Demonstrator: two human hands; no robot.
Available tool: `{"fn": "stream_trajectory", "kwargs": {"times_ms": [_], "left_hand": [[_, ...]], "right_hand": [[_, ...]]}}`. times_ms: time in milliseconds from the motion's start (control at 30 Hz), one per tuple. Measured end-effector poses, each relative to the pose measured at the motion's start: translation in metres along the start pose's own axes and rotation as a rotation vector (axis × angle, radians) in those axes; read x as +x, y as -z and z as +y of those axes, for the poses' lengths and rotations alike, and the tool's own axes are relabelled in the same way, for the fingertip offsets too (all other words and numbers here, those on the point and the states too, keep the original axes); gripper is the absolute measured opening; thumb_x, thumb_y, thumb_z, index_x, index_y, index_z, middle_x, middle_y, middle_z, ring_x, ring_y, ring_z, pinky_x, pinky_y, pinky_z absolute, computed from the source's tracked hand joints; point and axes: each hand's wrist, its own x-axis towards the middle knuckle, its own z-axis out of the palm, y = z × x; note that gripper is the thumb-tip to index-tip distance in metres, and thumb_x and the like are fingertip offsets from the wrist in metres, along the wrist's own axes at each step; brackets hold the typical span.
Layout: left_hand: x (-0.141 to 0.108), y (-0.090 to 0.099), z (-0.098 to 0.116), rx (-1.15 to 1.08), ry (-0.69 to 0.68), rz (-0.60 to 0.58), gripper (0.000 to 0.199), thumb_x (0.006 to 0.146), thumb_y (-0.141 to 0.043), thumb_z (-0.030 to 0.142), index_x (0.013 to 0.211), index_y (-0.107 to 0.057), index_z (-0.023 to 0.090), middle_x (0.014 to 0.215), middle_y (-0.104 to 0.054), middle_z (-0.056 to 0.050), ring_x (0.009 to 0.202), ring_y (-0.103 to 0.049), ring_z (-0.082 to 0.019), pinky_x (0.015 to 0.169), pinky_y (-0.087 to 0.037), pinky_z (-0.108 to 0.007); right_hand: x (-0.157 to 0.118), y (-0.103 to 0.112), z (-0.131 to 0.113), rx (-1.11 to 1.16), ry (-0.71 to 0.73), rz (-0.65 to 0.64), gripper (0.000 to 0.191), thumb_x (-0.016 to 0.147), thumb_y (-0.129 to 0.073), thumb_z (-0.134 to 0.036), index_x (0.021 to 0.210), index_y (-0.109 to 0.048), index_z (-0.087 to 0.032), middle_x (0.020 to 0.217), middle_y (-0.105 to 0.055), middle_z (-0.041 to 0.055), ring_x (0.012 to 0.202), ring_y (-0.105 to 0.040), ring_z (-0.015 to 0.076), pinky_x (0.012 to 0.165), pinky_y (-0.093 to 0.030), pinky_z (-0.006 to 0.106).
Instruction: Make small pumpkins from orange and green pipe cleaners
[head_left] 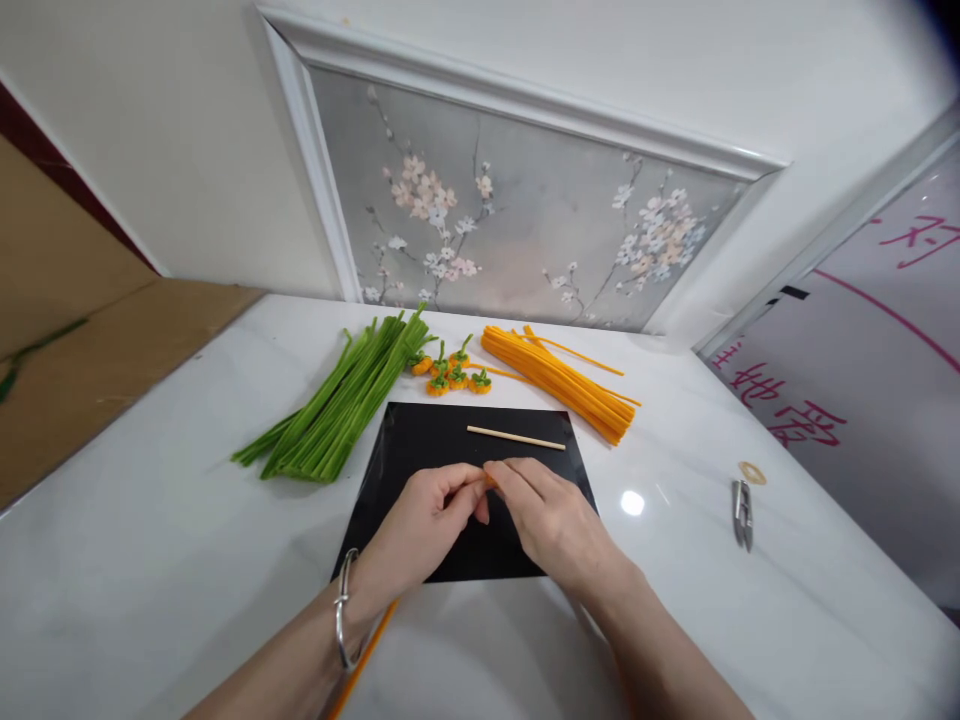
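Above the black mat [427, 440], my left hand [431, 515] and my right hand [559, 515] meet fingertip to fingertip. Both pinch a small bit of orange pipe cleaner [490, 480], mostly covered by the fingers. An orange strand also shows beneath my left forearm; whether it joins the pinched bit is hidden. Just beyond my hands, a thin wooden stick [516, 437] lies on the mat. Behind the mat sit several small orange pieces with green tops [457, 375], shaped like little persimmons or pumpkins.
A bundle of green pipe cleaners [345, 400] lies on the white table [187, 560] at left. To the back right is an orange bundle [559, 380]. Small snips [742, 515] and a tan ring [752, 473] rest at right. A framed floral panel [525, 220] stands behind.
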Motion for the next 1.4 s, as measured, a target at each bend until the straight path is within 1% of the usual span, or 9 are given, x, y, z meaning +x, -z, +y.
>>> {"fn": "stream_trajectory", "kwargs": {"times_ms": [200,367,600,800,1033,1133,1233,1300,1400], "left_hand": [[0.0,0.002,0.001,0.002,-0.007,-0.015,0.031,0.089,-0.046,0.028,0.062,-0.056,0.018,0.059,-0.052,0.003,0.055,-0.042,-0.011,0.054,-0.032,-0.023],[-0.001,0.001,0.0,-0.037,0.014,-0.021,0.03,0.089,-0.048,0.031,0.065,-0.059,0.017,0.061,-0.053,0.003,0.055,-0.041,-0.011,0.052,-0.031,-0.023],[0.001,-0.001,-0.004,-0.228,0.185,-0.107,0.03,0.087,-0.053,0.037,0.067,-0.055,0.015,0.06,-0.047,0.004,0.046,-0.028,-0.006,0.042,-0.019,-0.021],[0.001,0.006,-0.002,-0.582,0.318,-0.147,0.026,0.083,-0.06,0.033,0.067,-0.05,0.015,0.059,-0.042,0.006,0.047,-0.022,-0.005,0.042,-0.012,-0.021],[0.001,0.014,-0.001,-0.657,0.436,-0.324,0.027,0.082,-0.063,0.035,0.07,-0.052,0.014,0.057,-0.044,0.006,0.043,-0.019,-0.003,0.04,-0.008,-0.021],[0.002,0.013,-0.002,-0.481,0.371,-0.304,0.025,0.085,-0.058,0.034,0.071,-0.055,0.014,0.062,-0.052,0.004,0.041,-0.022,-0.003,0.039,-0.012,-0.02],[0.002,0.009,-0.004,-0.179,0.161,-0.213,0.023,0.089,-0.05,0.025,0.071,-0.06,0.015,0.063,-0.058,0.002,0.047,-0.038,-0.006,0.045,-0.028,-0.019],[0.001,0.006,-0.006,0.053,-0.056,-0.118,0.023,0.09,-0.046,0.018,0.073,-0.061,0.016,0.067,-0.062,0.001,0.059,-0.051,-0.009,0.056,-0.038,-0.021],[-0.001,0.002,-0.01,0.411,-0.429,0.05,0.027,0.092,-0.039,0.011,0.08,-0.063,0.018,0.074,-0.066,-0.001,0.067,-0.058,-0.013,0.063,-0.043,-0.024]], "right_hand": [[-0.001,-0.001,0.003,-0.031,0.021,0.082,0.033,0.095,-0.038,-0.008,0.121,-0.057,-0.018,0.108,-0.064,0.0106,0.099,-0.062,0.0201,0.084,-0.056,0.032],[0.001,0.0,0.003,-0.133,0.073,0.157,0.026,0.096,-0.039,-0.009,0.108,-0.062,-0.014,0.099,-0.065,0.0108,0.086,-0.059,0.0189,0.076,-0.053,0.031],[0.004,0.003,0.0,-0.235,0.078,0.092,0.028,0.097,-0.035,-0.01,0.098,-0.062,-0.014,0.092,-0.064,0.0096,0.078,-0.056,0.0183,0.069,-0.049,0.031],[0.004,0.004,0.003,-0.191,0.158,0.095,0.03,0.096,-0.04,-0.008,0.12,-0.057,-0.016,0.11,-0.065,0.0095,0.088,-0.059,0.0174,0.075,-0.049,0.03],[0.003,0.01,0.003,-0.275,0.207,0.114,0.02,0.096,-0.045,-0.013,0.104,-0.063,-0.014,0.097,-0.069,0.0075,0.075,-0.055,0.0163,0.064,-0.043,0.03],[0.004,0.011,0.003,-0.271,0.205,0.075,0.022,0.095,-0.043,-0.009,0.098,-0.063,-0.017,0.094,-0.069,0.0043,0.072,-0.054,0.0159,0.06,-0.039,0.03],[0.006,0.011,0.0,-0.175,0.133,0.043,0.024,0.091,-0.041,-0.006,0.089,-0.063,-0.018,0.087,-0.068,0.0041,0.071,-0.054,0.0159,0.061,-0.037,0.03],[0.006,0.01,-0.003,0.018,-0.006,0.035,0.023,0.09,-0.041,-0.008,0.085,-0.061,-0.018,0.084,-0.065,0.005,0.073,-0.054,0.0157,0.064,-0.039,0.029],[0.007,0.011,-0.008,0.441,-0.34,-0.003,0.019,0.089,-0.044,-0.015,0.076,-0.058,-0.018,0.074,-0.057,0.0021,0.066,-0.05,0.013,0.06,-0.038,0.025]]}}
